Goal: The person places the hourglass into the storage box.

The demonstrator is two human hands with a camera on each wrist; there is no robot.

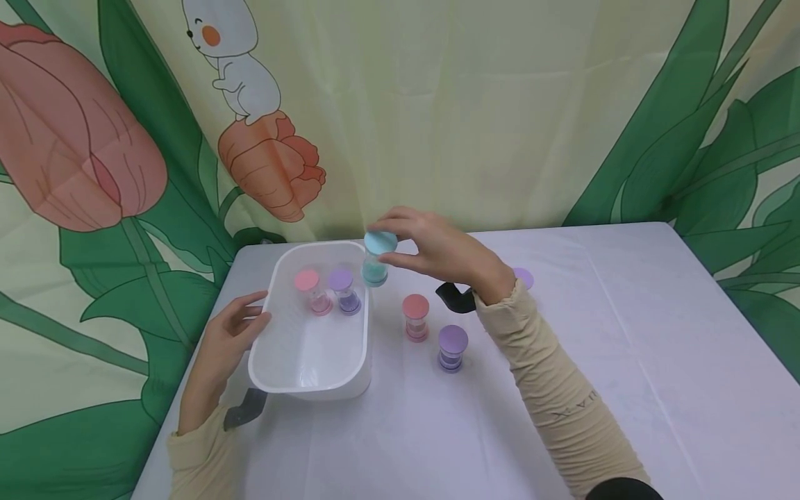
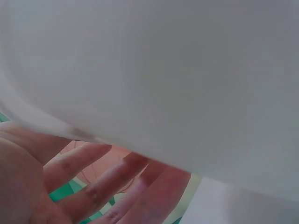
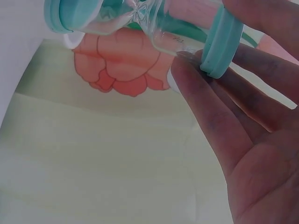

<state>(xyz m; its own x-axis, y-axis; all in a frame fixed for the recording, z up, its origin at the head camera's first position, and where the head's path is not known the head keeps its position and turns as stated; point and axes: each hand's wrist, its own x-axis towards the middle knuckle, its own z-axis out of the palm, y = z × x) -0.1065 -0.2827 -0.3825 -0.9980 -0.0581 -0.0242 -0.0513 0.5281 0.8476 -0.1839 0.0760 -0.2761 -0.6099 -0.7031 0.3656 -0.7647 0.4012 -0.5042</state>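
Observation:
My right hand point(image 1: 437, 246) pinches a teal sand timer point(image 1: 375, 272) by its upper cap, over the right rim of a white plastic bin point(image 1: 306, 375). In the right wrist view the timer point(image 3: 140, 14) shows its clear waist, with thumb and fingers at one teal cap. Against the bin's left side rests my left hand point(image 1: 231, 333), its fingers fairly straight at the rim; the left wrist view shows them beside the bin wall point(image 2: 154, 84). Inside the bin stand a pink sand timer point(image 1: 307, 280) and a purple sand timer point(image 1: 342, 280).
On the white-covered table point(image 1: 625, 389), right of the bin, stand a coral-pink sand timer point(image 1: 415, 306) and a purple sand timer point(image 1: 453, 339). Another purple cap point(image 1: 523, 278) shows partly behind my right wrist. A printed curtain point(image 1: 437, 125) hangs along the table's back edge.

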